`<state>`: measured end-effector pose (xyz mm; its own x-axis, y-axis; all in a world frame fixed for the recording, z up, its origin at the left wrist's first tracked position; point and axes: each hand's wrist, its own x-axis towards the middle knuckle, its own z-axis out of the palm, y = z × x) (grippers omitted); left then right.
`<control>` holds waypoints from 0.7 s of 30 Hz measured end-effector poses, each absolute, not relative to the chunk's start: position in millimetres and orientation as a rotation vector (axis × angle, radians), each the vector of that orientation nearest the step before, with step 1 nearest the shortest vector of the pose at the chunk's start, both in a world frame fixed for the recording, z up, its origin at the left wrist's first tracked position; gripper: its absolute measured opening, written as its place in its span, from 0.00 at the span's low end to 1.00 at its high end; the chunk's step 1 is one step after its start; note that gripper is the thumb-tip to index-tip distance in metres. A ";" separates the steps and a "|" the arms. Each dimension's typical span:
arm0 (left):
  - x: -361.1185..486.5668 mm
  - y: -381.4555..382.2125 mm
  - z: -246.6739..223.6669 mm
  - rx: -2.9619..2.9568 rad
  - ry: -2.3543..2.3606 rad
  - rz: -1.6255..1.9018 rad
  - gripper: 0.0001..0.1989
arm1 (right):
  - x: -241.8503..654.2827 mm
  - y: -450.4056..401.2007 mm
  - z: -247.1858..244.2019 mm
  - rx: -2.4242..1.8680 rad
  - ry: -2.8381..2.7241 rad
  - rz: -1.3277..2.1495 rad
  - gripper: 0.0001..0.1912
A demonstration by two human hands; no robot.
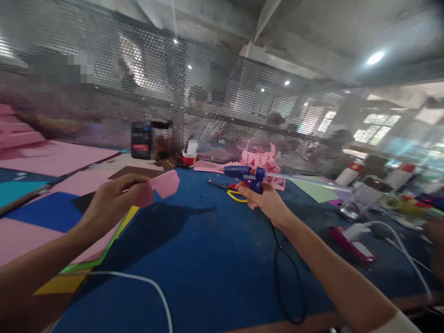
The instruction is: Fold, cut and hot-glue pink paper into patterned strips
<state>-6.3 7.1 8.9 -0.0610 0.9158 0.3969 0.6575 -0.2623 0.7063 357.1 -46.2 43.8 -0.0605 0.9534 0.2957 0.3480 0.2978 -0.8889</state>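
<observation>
My left hand (118,192) pinches a folded piece of pink paper (167,184), lifted above the blue tabletop (194,259). In my right hand (265,201) is a blue glue gun (243,173), its nozzle facing left toward the paper but apart from it. A long clear glue stick (305,179) juts out of the gun's back, and a black cord (277,259) hangs from its handle. Just beyond the gun lie scissors (237,196) with yellow and red handles, partly covered by my right hand. Behind the gun stands a pink cut-paper construction (262,159).
Coloured sheets (45,210) are stacked at the left. A paper cup (189,157) and a dark-lidded jar (161,138) stand before the perforated metal screen (215,92). To the right are a clear container (362,199), a magenta device (354,245) and a white cable (398,236).
</observation>
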 end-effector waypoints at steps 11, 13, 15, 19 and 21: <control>-5.2 5.3 7.8 1.960 1.617 1.225 0.17 | 329.9 -49.9 -4.2 -1.294 -1.622 0.957 0.16; -6.5 5.5 12.4 1.948 1.639 1.250 0.17 | 329.0 -52.2 -3.5 -1.308 -1.609 0.962 0.15; -8.6 6.5 15.9 1.932 1.674 1.288 0.16 | 326.5 -54.7 -1.9 -1.319 -1.616 0.963 0.14; -11.9 8.0 18.0 1.969 1.634 1.290 0.16 | 318.5 -61.3 -0.4 -1.323 -1.622 0.968 0.15; -12.2 7.6 17.6 1.978 1.599 1.265 0.16 | 314.1 -65.1 -0.3 -1.324 -1.619 0.955 0.15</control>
<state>-12.2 7.6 17.6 -0.0071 0.8982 0.4395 0.6342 -0.3358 0.6964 314.1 -65.1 -0.3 -0.1131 0.9854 0.1272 0.3654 0.1603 -0.9170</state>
